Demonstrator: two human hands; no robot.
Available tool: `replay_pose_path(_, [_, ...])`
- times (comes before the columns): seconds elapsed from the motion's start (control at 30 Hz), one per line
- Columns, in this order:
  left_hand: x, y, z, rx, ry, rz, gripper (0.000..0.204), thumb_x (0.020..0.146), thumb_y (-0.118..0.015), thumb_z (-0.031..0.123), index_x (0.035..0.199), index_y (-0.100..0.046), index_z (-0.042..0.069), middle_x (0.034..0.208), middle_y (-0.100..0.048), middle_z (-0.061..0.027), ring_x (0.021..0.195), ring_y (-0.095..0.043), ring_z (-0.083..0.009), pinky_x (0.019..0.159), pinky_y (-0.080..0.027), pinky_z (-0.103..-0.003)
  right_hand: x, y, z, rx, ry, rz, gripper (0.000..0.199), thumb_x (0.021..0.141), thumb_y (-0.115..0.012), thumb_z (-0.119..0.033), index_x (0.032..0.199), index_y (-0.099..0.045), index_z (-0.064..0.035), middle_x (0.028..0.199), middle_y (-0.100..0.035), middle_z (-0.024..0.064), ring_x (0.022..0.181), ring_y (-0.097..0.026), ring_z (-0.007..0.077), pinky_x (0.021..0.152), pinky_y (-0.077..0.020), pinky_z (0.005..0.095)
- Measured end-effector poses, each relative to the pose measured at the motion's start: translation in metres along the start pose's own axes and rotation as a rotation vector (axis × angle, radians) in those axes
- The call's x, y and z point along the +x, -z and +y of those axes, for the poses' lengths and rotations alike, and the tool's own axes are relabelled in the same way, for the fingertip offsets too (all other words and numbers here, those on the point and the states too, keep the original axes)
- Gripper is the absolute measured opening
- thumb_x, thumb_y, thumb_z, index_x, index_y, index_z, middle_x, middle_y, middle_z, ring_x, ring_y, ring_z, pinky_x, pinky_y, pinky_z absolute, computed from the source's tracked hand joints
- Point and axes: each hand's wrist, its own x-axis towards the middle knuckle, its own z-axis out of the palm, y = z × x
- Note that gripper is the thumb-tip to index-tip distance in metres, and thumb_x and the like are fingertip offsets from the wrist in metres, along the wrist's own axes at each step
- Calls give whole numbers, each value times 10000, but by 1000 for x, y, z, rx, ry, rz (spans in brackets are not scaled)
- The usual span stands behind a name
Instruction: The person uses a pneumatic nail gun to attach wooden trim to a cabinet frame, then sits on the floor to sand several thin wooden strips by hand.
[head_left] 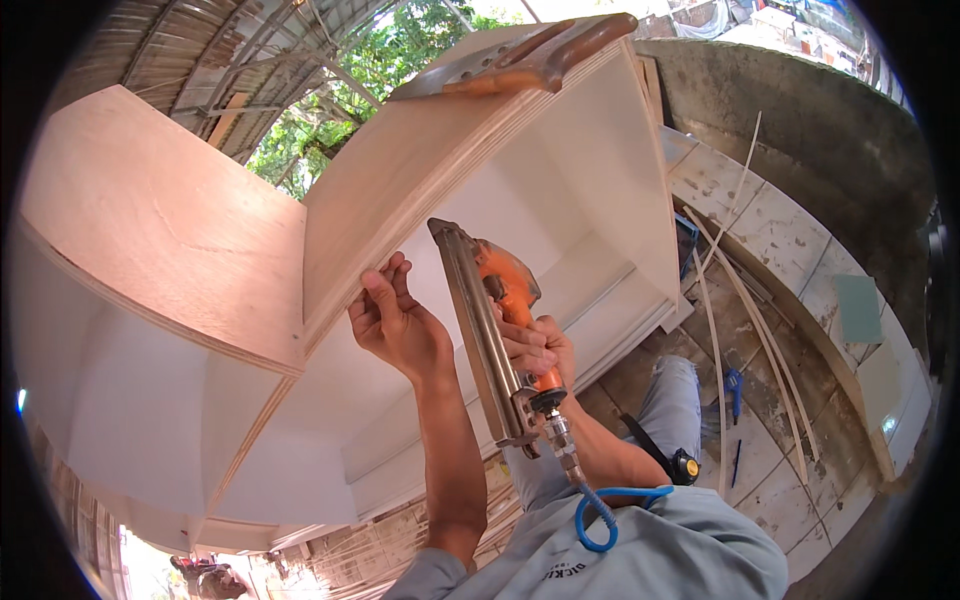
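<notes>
My right hand (548,348) is wrapped round the orange grip of a nail gun (512,282). The tool's long metal magazine slants up and left, and its nose stands near the front edge of a plywood cabinet (390,185), apparently not touching it. A blue air hose (583,528) runs from the fitting at the grip's lower end. My left hand (402,328) is closed at that same front edge, thumb and fingertips pinching it lower down than the nose. Whether a separate thin strip lies under those fingers is hard to make out.
A handsaw (560,62) with a wooden handle lies on top of the cabinet. A lower plywood-topped section (160,220) adjoins at left. Long thin wood strips (757,320) lie on the tiled floor at right, near a blue tool (734,390). A curved concrete wall (800,130) stands behind.
</notes>
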Motion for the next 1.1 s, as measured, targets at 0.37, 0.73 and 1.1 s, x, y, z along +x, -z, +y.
replay_pose_path(0.37, [0, -4, 2, 47, 6, -101, 338, 1022, -559, 271, 1137, -551, -47, 985, -697, -176, 915, -699, -228, 822, -559, -328, 3, 8, 3, -7, 20, 44, 513, 845, -486, -74, 1311, -450, 137, 697, -463, 41, 558, -455, 118, 517, -492, 244])
replay_pose_path(0.73, [4, 4, -9, 27, 19, -157, 357, 1048, -493, 291, 1205, -494, -29, 1028, -683, -167, 940, -679, -242, 872, -526, -365, 2, 13, 1, -18, -20, -14, 509, 848, -477, -75, 1310, -447, 137, 707, -477, 46, 556, -460, 118, 530, -489, 258])
replay_pose_path(1.1, [2, 0, -11, 3, 13, -139, 369, 1037, -519, 296, 1201, -464, -30, 1038, -671, -161, 945, -666, -235, 896, -528, -384, 2, 6, 6, 1, 13, 37, 502, 844, -477, -82, 1299, -470, 132, 709, -479, 42, 545, -466, 109, 523, -493, 250])
